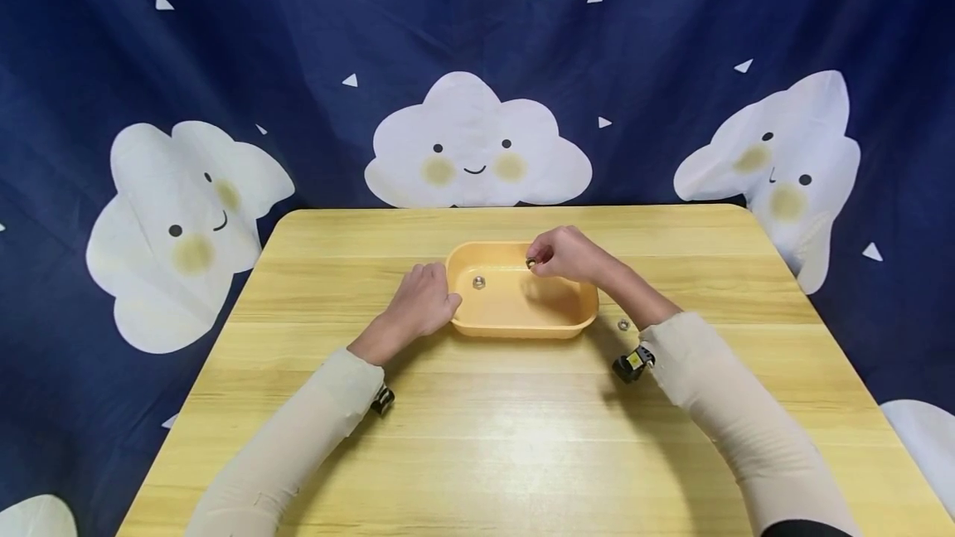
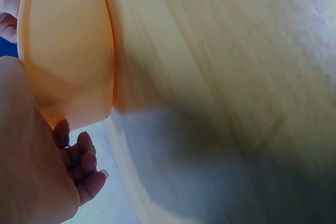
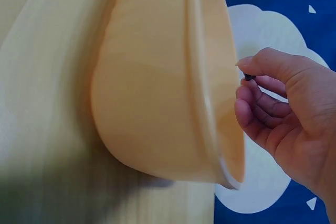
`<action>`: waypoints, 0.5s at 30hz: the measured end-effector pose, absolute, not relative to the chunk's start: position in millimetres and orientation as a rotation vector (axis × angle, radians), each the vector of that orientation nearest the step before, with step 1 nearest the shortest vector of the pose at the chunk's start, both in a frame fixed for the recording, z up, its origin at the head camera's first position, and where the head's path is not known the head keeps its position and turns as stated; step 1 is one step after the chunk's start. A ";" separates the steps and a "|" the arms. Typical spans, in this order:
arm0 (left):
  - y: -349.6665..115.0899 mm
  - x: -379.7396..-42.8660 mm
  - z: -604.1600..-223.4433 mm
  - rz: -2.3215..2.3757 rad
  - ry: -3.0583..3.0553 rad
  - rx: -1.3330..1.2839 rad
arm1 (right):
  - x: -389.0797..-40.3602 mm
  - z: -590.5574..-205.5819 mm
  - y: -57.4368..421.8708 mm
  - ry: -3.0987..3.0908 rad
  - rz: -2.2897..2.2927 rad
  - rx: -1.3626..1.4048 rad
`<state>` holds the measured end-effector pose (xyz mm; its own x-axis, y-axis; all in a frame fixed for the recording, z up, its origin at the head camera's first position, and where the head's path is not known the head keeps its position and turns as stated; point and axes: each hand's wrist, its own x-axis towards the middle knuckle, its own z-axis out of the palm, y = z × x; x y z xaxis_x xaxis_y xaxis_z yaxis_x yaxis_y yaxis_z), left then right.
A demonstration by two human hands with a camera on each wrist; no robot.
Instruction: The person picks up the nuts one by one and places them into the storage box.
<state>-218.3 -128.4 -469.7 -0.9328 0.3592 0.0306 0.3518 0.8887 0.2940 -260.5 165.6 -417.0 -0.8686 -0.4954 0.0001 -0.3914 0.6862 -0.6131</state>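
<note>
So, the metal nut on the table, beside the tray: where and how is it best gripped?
Probably pinch the nut by opposite outer sides, with the right hand, once free, coming from above: it is small and low on the table, and the tray stands just to its left.

Oblong orange plastic tray (image 1: 515, 329) on pale wooden table's (image 1: 492, 421) far half, blue cloud-print fabric (image 1: 418, 31) behind. Silvery metal nut (image 1: 479, 282) in tray, left; second silvery nut (image 1: 623, 325) on table, right of tray. Left hand (image 1: 421, 300) on tray's left end; right hand (image 1: 570, 255) above right half, small dark nut (image 1: 530, 262) in fingers.
</note>
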 end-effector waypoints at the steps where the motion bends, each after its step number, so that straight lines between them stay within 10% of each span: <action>1: -128.8 -218.7 -470.0 0.463 3.029 0.571 | -261.1 -418.9 163.7 2.719 -0.932 -0.722; 15: -130.8 -219.9 -472.2 0.464 3.020 0.581 | -268.7 -437.1 139.1 2.661 -0.887 -0.705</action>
